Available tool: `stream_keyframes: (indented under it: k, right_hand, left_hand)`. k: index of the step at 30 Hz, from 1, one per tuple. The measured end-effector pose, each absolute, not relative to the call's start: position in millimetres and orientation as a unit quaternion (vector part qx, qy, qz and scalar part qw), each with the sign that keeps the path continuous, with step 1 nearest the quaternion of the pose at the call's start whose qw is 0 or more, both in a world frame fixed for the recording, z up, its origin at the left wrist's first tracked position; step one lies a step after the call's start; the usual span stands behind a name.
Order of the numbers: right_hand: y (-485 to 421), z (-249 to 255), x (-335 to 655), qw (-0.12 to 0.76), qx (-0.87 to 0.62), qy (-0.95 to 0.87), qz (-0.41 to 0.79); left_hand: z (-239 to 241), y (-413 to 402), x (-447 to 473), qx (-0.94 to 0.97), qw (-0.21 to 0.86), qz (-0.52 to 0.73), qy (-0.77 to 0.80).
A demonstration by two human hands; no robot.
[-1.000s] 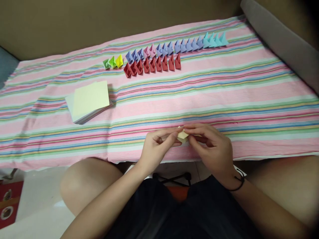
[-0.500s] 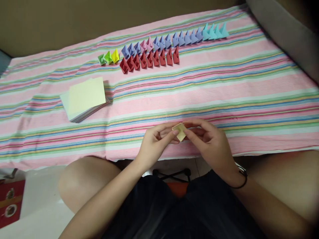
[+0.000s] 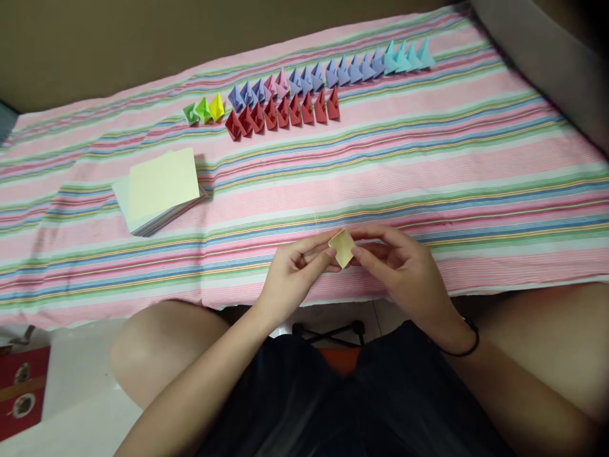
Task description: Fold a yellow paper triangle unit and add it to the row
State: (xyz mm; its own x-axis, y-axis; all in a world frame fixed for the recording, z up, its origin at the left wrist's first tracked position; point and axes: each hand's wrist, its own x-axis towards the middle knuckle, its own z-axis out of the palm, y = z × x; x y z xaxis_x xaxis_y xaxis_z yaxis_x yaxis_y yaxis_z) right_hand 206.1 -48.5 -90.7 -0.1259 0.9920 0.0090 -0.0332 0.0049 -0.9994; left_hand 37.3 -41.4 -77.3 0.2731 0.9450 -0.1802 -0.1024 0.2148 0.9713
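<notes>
A small folded piece of pale yellow paper [image 3: 342, 249], diamond-shaped, is held above the near edge of the cloth. My left hand [image 3: 299, 270] pinches its left corner between thumb and fingers. On the opposite corner, the thumb and fingers of my right hand [image 3: 404, 266] are closed as well. A faint crease runs down the paper's middle. Fingertips behind the paper are partly hidden.
A striped cloth [image 3: 409, 190] covers the surface. To the left lies a paper stack [image 3: 164, 184], pale yellow on top. Farther back stand rows of folded paper pieces: several red [image 3: 295, 111], purple [image 3: 354, 71] and turquoise ones [image 3: 412, 58], plus green and yellow ones [image 3: 203, 111].
The yellow paper now shows a fuller diamond with its top corner pointing up; my thumbs have shifted out to its side corners. The view has moved slightly.
</notes>
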Motion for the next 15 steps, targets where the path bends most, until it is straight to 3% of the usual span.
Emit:
stream_keyframes:
  k: [5, 15]
  right_hand:
    - [-50.3, -92.2, 202.5, 0.475, -0.474, -0.537, 0.512]
    - [-54.6, -91.4, 194.0, 0.467, -0.502, -0.613, 0.392]
  left_hand:
    - [-78.7, -42.5, 38.3, 0.494, 0.607, 0.403, 0.473]
    - [-84.6, -48.4, 42.7, 0.558, 0.443, 0.393, 0.581]
